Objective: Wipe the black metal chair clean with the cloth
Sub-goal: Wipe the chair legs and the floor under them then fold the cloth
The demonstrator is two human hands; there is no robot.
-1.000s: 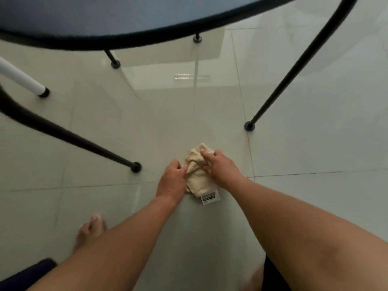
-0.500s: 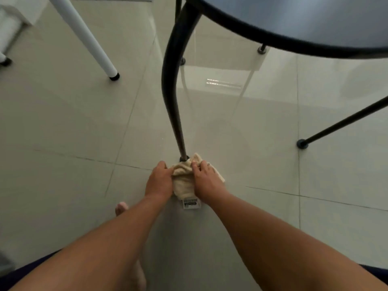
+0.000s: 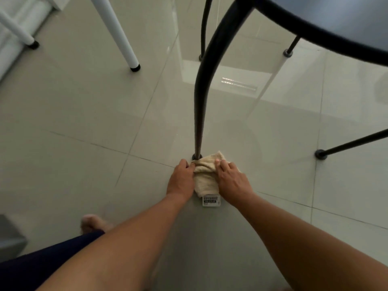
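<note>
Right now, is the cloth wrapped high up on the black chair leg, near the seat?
No: the cloth lies bunched at the foot of the black chair leg, held by the left hand and right hand.

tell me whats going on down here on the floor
A person is crouched by a black metal chair, working a cream cloth on the tiled floor at the foot of its nearest leg. The left hand pinches the cloth's edge right beside the leg's foot, and the right hand lies on top of the cloth. A white label hangs off the cloth's near end.
</note>
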